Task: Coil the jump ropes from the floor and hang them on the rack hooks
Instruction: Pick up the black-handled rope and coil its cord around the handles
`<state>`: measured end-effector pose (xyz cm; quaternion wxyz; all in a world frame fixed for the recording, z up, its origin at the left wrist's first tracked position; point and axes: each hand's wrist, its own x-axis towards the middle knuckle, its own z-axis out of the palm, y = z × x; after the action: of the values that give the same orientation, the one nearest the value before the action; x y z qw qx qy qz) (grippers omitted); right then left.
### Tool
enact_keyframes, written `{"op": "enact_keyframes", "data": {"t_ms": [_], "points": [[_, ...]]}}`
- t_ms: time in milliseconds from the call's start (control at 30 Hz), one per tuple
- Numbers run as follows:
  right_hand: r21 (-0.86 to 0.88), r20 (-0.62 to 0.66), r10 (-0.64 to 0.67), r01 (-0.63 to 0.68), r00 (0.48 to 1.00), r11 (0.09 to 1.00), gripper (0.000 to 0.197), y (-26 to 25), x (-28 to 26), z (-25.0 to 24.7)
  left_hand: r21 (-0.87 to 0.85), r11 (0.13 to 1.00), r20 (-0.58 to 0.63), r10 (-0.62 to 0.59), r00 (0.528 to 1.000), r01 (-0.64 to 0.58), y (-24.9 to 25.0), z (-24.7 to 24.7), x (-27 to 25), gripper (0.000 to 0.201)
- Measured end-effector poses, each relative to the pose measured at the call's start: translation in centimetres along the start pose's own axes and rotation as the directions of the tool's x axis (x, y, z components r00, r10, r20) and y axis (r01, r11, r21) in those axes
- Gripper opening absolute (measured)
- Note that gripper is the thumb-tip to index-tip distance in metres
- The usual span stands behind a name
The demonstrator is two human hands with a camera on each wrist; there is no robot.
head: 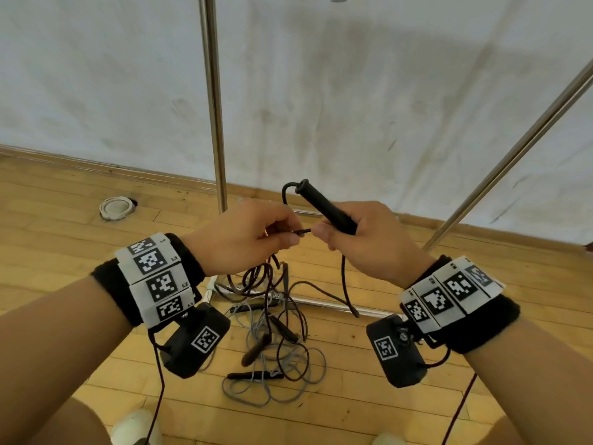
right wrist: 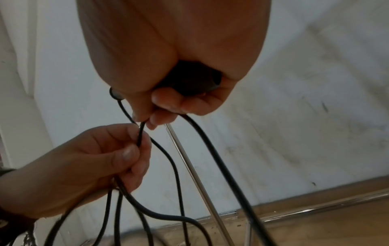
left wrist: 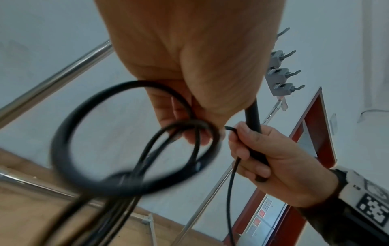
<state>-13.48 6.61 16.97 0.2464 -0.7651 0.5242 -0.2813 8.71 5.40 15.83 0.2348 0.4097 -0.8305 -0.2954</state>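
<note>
Black rope [head: 345, 284] held up between my two hands.
My right hand [head: 362, 239] wraps its handle [head: 324, 205], tip at 11 o'clock; my left hand [head: 247, 236] pinches the cord. More ropes [head: 272, 358] lie tangled on the floor [head: 64, 220] at 6 o'clock.

Hands: two, left hand [head: 247, 239] and right hand [head: 369, 242]. Black handle held up: one [head: 327, 207]. Handles on the floor [head: 64, 220]: at least three; tangle prevents an exact count. Rope colours: two, dark rope [head: 285, 316] and grey rope [head: 256, 390]. Wall hooks [left wrist: 282, 73]: four visible. Wrist cameras: two.
</note>
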Motion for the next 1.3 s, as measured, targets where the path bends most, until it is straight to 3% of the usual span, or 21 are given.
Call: {"op": "enact_keyframes", "data": {"t_ms": [100, 233, 433, 567, 700, 833, 967, 1067, 1133, 1233, 1300], "points": [[-0.035, -0.040, -0.002, 0.001, 0.999, 0.999, 0.030, -0.2, 0.1, -0.3, 0.040, 0.999, 0.135, -0.026, 0.991, 0.021, -0.4, 0.2, 0.0, 0.010], [0.009, -0.092, -0.019, 0.020, 0.996, 1.000, 0.029, -0.3, 0.0, -0.8, 0.085, 0.994, 0.209, -0.085, 0.974, 0.068, -1.3, 0.8, 0.0, 0.011], [0.028, -0.233, -0.066, 0.075, 0.970, 0.997, 0.025, 0.3, -0.2, -1.8, 0.196, 0.975, 0.262, -0.154, 0.953, 0.104, -2.7, 1.2, 0.0, 0.007], [0.049, -0.339, -0.084, 0.106, 0.937, 0.993, 0.029, 0.7, -0.2, -2.5, 0.311, 0.940, 0.275, -0.230, 0.934, 0.140, -3.2, 1.4, 0.3, 0.019], [0.053, -0.417, 0.013, 0.010, 0.909, 0.999, 0.034, 1.9, 0.1, -3.6, 0.370, 0.912, 0.231, -0.277, 0.933, 0.179, -3.9, 0.8, 0.3, 0.017], [0.013, -0.361, 0.068, -0.068, 0.930, 0.998, 0.011, 2.8, 0.0, -3.5, 0.350, 0.922, 0.178, -0.239, 0.955, 0.166, -3.7, 0.5, 0.2, 0.019], [0.012, -0.148, 0.000, 0.002, 0.989, 1.000, 0.018, 1.8, -0.7, -1.5, 0.249, 0.964, 0.130, -0.125, 0.984, 0.090, -2.4, 0.6, 0.0, 0.025], [-0.022, -0.027, -0.067, 0.066, 0.997, 0.998, 0.020, 0.6, -1.0, 0.1, 0.163, 0.987, 0.141, -0.011, 0.990, -0.012, -1.0, 0.6, -0.2, 0.023], [-0.014, 0.030, -0.067, 0.068, 0.997, 0.998, 0.011, 0.1, -0.9, 0.8, 0.127, 0.990, 0.110, 0.043, 0.993, -0.057, -0.3, 0.5, -0.4, 0.022], [-0.019, 0.075, -0.033, 0.034, 0.997, 0.999, 0.021, -0.2, -0.6, 1.1, 0.094, 0.995, 0.060, 0.027, 0.998, -0.033, -0.2, 0.1, -0.6, 0.019], [-0.041, 0.038, -0.037, 0.038, 0.999, 0.998, 0.027, -0.3, -0.4, 0.9, 0.130, 0.991, 0.074, -0.003, 0.997, -0.007, -0.5, -0.3, -0.8, 0.013]]}}
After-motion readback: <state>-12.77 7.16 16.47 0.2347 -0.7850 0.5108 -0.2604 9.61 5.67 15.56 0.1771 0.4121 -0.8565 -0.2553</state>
